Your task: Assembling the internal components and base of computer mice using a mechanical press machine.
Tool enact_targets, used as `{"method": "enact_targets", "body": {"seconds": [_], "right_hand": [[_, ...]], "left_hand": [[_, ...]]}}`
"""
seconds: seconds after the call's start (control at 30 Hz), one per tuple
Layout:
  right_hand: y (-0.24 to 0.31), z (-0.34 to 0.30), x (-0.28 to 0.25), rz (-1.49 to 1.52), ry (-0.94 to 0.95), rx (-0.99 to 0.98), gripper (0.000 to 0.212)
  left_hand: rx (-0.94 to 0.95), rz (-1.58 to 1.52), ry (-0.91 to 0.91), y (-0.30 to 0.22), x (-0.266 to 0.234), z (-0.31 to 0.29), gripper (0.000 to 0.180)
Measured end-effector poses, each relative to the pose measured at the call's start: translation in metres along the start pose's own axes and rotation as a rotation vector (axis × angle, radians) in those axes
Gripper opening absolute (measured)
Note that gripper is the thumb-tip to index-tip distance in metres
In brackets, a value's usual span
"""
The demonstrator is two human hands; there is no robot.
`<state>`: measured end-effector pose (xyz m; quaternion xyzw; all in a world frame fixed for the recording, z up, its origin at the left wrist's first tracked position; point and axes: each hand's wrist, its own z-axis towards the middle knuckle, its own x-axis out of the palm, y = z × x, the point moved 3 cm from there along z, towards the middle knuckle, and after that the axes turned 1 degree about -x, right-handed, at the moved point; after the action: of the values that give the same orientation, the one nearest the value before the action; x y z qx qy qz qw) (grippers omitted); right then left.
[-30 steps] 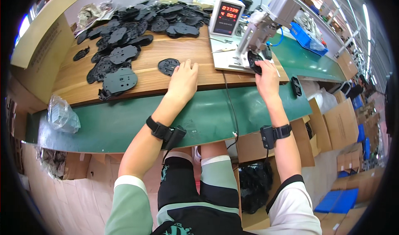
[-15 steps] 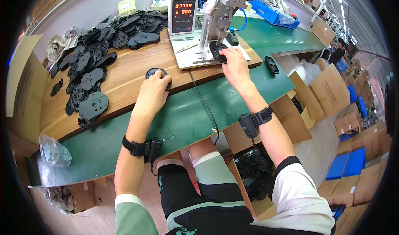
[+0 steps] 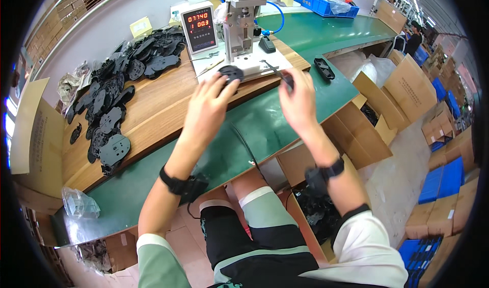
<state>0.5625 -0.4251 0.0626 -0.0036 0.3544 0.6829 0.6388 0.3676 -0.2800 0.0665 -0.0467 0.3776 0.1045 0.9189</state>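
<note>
My left hand grips a round black plastic part by its near side, at the front left corner of the press's white base plate. My right hand is closed round a dark narrow piece at the plate's front right; it is blurred, partly hidden by the fingers, and its kind is unclear. Behind both hands stands the bench press, its head above the plate. A slim pointed tool with a pale handle lies on the plate's left side.
Left on the wooden board lie many black plastic parts in a pile. A white counter box with red digits stands beside the press. A black shell lies to the right. Cartons stand below the bench, and a blue crate sits farther back.
My left hand has moved right and forward to the plate with the round part. My right hand has drawn back from under the press head. The counter's digits have changed; the view has shifted.
</note>
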Motion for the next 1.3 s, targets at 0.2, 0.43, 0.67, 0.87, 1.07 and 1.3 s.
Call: {"method": "enact_targets", "body": {"seconds": [0.2, 0.43, 0.67, 0.87, 1.07, 1.3], "right_hand": [[-0.014, -0.167, -0.087, -0.027, -0.103, 0.183, 0.042], [-0.088, -0.356, -0.156, -0.334, 0.13, 0.591, 0.04], [-0.133, -0.454, -0.153, -0.498, 0.354, 0.702, 0.044], [-0.043, -0.254, -0.095, -0.39, 0.099, 0.288, 0.04], [0.023, -0.035, -0.004, -0.188, 0.1, -0.202, 0.068], [-0.008, 0.041, 0.088, -0.225, 0.197, -0.364, 0.036]], "left_hand": [[0.013, 0.255, 0.082, -0.013, 0.072, 0.048, 0.045], [-0.071, 0.322, 0.224, -0.027, 0.091, 0.068, 0.04], [-0.034, 0.311, 0.241, -0.026, 0.088, 0.066, 0.049], [-0.008, 0.243, 0.121, -0.02, 0.087, 0.059, 0.063], [-0.061, 0.18, 0.128, -0.01, 0.083, 0.053, 0.077], [-0.192, -0.296, 0.057, -0.008, 0.066, 0.043, 0.091]]}}
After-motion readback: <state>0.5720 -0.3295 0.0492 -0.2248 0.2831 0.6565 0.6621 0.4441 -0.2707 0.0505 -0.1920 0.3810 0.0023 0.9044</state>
